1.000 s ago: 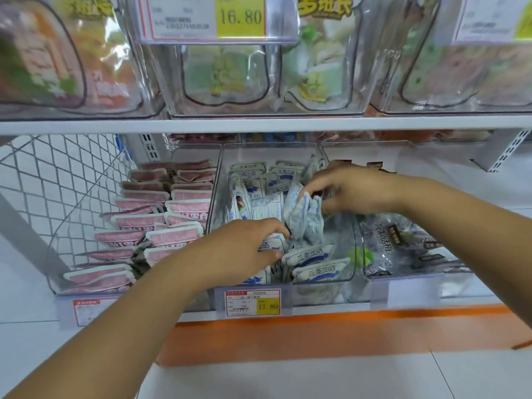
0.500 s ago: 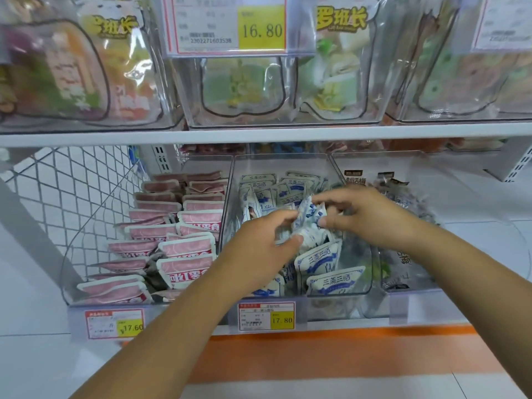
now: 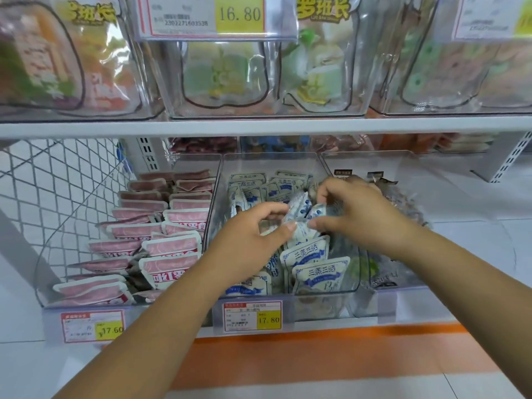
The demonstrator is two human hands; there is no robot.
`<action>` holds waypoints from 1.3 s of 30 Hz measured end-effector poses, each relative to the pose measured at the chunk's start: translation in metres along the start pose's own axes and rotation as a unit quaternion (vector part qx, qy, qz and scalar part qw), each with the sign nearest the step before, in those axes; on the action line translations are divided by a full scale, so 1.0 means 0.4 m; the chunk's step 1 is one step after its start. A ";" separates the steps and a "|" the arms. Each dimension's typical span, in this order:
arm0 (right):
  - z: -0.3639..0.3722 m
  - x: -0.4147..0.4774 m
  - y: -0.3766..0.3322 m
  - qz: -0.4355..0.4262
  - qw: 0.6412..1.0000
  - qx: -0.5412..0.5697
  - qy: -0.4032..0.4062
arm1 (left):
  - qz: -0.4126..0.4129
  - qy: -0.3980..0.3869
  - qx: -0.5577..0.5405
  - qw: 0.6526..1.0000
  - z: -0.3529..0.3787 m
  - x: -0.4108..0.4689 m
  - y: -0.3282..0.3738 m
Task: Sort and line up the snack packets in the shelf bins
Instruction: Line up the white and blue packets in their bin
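A clear middle bin [image 3: 355,272] on the lower shelf holds blue-and-white snack packets [image 3: 318,276], some upright at the front, others loose behind. My left hand [image 3: 247,240] and my right hand [image 3: 357,214] meet over the bin's middle. Both pinch a small bunch of blue-and-white packets [image 3: 300,214] held between them, just above the rest. The left bin [image 3: 43,292] holds pink packets [image 3: 169,249] in two overlapping rows. The right bin [image 3: 403,286] holds grey-brown packets [image 3: 403,197], mostly hidden behind my right hand and forearm.
Price tags [image 3: 252,315] hang on the shelf front below the bins. The upper shelf [image 3: 259,125] carries clear bins of large bags close above my hands. White wire mesh [image 3: 57,182] closes the left side. An orange floor strip [image 3: 316,355] runs below.
My left hand has come up from the front packets to join the right on the bunch. The camera has moved closer and tilted down a little.
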State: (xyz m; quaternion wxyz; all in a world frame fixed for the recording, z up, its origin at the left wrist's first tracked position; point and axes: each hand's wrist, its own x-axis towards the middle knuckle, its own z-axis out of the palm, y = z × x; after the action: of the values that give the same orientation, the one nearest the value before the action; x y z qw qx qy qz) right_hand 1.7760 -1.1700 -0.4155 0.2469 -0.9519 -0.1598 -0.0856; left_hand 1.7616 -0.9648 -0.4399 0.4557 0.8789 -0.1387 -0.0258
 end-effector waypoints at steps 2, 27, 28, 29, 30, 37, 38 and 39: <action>-0.008 0.004 0.013 0.007 0.998 0.065 0.010 | -0.010 0.000 -0.021 1.000 -0.003 -0.002 0.009; -0.066 -0.029 -0.002 0.012 0.991 0.085 -0.101 | 0.109 0.204 0.012 0.973 -0.087 -0.024 0.006; -0.064 -0.028 0.000 0.004 0.993 0.027 -0.113 | 0.119 0.219 0.032 0.968 -0.094 -0.026 0.001; -0.062 -0.025 0.003 0.001 0.994 -0.015 -0.113 | 0.124 0.232 0.040 0.964 -0.099 -0.026 -0.004; -0.060 -0.021 0.005 0.003 0.994 -0.031 -0.102 | 0.123 0.241 0.045 0.962 -0.102 -0.027 -0.007; -0.054 -0.014 0.000 0.035 0.991 0.118 0.056 | 0.083 0.224 0.054 0.970 -0.109 -0.022 -0.017; -0.050 -0.015 -0.006 0.041 0.986 0.119 0.108 | 0.079 0.217 0.051 0.972 -0.111 -0.022 -0.019; -0.047 -0.019 -0.015 0.045 0.978 0.113 0.167 | 0.073 0.211 0.044 0.974 -0.114 -0.025 -0.017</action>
State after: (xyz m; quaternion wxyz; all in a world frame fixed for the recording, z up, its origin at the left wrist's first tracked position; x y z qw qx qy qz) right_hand 1.7652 -1.1763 -0.3983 0.3795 -0.8964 -0.0821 -0.2139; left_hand 1.7613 -0.9222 -0.4196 0.4360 0.8714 -0.1040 0.1995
